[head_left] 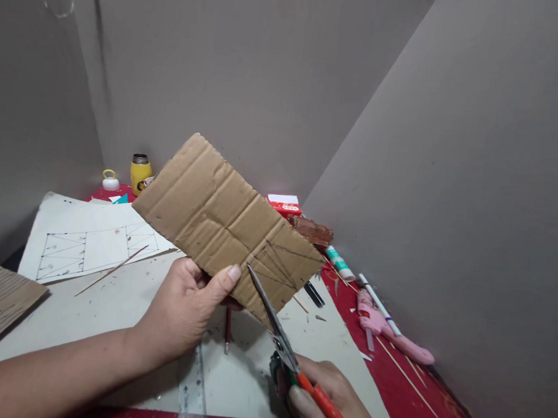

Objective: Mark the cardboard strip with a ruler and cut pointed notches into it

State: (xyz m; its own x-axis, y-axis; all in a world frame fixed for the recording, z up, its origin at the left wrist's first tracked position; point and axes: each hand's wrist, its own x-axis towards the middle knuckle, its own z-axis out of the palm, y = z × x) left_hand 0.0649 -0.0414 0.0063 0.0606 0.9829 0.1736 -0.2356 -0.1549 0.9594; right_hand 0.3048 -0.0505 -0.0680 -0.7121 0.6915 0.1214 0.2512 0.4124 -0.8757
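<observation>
The cardboard panel (212,197) is above the mat (351,363), its near edge in the left hand (184,311). The scissors (279,334), in the right hand (337,384), extend over the panel's near right part. Left of the panel lies a paper sheet (105,240), a thin stick (112,270) across its near edge; farther left and nearer lies a corrugated piece (1,306). Behind the panel, leftward, are a bottle (141,173) and a lid (111,181); behind it, rightward, a box (283,207) and a bundle (312,230). Right of the panel are a tube (340,263) and a glue gun (385,327). Before the panel, a ruler (192,382) lies on the mat.
</observation>
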